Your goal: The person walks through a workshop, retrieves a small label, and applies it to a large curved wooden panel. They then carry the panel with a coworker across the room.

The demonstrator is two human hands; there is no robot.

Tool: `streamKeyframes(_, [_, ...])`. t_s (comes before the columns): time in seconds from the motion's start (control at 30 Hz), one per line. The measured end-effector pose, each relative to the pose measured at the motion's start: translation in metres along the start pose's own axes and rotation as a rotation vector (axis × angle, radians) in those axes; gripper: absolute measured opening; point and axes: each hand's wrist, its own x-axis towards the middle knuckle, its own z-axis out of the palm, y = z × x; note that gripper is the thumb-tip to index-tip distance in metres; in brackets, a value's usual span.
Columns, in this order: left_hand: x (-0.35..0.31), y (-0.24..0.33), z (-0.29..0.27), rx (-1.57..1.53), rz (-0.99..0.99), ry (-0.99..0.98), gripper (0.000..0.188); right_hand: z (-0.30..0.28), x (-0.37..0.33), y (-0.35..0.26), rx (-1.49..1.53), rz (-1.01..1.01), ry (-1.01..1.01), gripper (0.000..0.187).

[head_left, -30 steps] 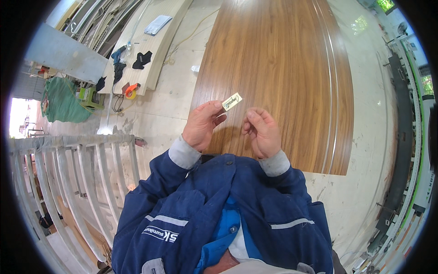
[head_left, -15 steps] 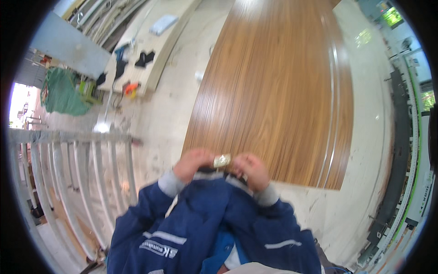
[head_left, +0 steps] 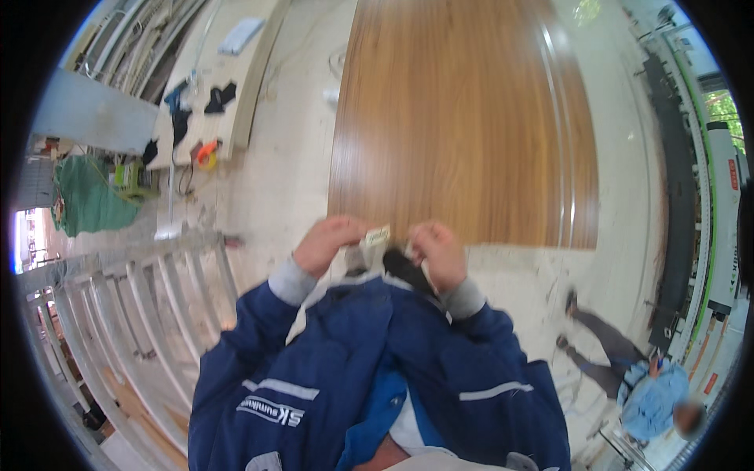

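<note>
In front of my chest both hands are raised at the near end of a wood-grain panel [head_left: 463,118]. My left hand [head_left: 320,245] pinches a small pale packet [head_left: 378,235] with green marking, which sticks out from the fingertips toward the right. My right hand [head_left: 440,253] is just across from it, fingers curled together; whatever they may hold is too small to make out. A narrow gap separates that hand from the packet. Below the hands, my dark shoes [head_left: 404,268] partly show beyond the blue jacket.
A white slatted rack [head_left: 149,294] stands at left. Behind it a pale bench [head_left: 236,110] carries black cloth pieces and an orange tape dispenser [head_left: 206,155]. A person [head_left: 628,377] in light blue is at right, near a long machine [head_left: 667,212].
The view has shifted, and the panel's near edge now lies around my hands rather than below them. A person has come into view at right. The packet stays at my left fingertips.
</note>
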Motion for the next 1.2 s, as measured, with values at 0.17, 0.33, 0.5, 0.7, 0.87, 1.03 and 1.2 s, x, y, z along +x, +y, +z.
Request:
streamKeyframes(0.17, [-0.031, -0.003, -0.013, -0.081, -0.091, -0.08, 0.031, 0.031, -0.029, 0.025, 0.241, 0.082, -0.111, 0.024])
streamKeyframes(0.33, [-0.048, -0.014, -0.023, -0.229, -0.226, -0.139, 0.031, 0.056, -0.05, 0.042, 0.152, 0.142, -0.127, 0.02])
streamKeyframes(0.5, [-0.054, -0.033, -0.04, -0.197, -0.207, -0.149, 0.026, 0.073, -0.06, 0.052, 0.156, 0.127, -0.034, 0.015])
streamKeyframes(0.7, [-0.09, -0.038, -0.05, -0.148, -0.193, -0.117, 0.027, 0.099, -0.081, 0.066, 0.033, 0.037, 0.044, 0.012])
streamKeyframes(0.87, [-0.118, -0.045, -0.046, 0.159, 0.04, 0.044, 0.027, 0.113, -0.105, 0.079, -0.11, -0.08, 0.119, 0.011])
streamKeyframes(1.03, [-0.114, -0.065, -0.05, 0.187, 0.101, 0.251, 0.028, 0.109, -0.13, 0.084, -0.172, -0.265, 0.31, 0.011])
streamKeyframes(1.2, [-0.086, -0.085, -0.028, 0.728, 0.588, 0.29, 0.042, 0.093, -0.165, 0.081, 0.02, -0.44, 0.414, 0.011])
